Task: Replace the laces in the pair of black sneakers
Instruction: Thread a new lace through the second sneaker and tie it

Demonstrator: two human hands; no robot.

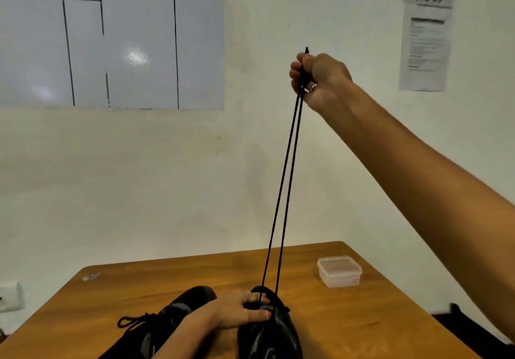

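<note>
The head view looks down on a wooden table (348, 319) set against a pale wall. Two black sneakers lie at its near edge, side by side. The right sneaker (269, 330) has its long axis running away from the person, toe toward the wall and heel toward the bottom of the frame. The left sneaker (170, 319) lies at a slant, toe pointing away and to the right; it is laced, with a loose loop of lace to its left.

The left hand (237, 312) rests on top of the right sneaker near the front of its lacing area, palm down, fingers slightly spread and pressing on the upper, thumb along the near side. A ring shows on one finger.

The right hand (317, 80) is raised high above the table in front of the wall, arm stretched out. Its fingers are curled tight into a fist around both ends of a black lace (284, 191), whose tips stick up just above the fist. The two strands run taut and almost straight, nearly vertical with a slight lean to the right at the top, and spread a little as they drop to the right sneaker, just beside the left hand's fingers.

A clear lidded plastic container (339, 271) stands on the far right of the table, well apart from the shoes. A whiteboard (111, 38) and a printed sheet (425, 38) headed "WS 03" hang on the wall.
</note>
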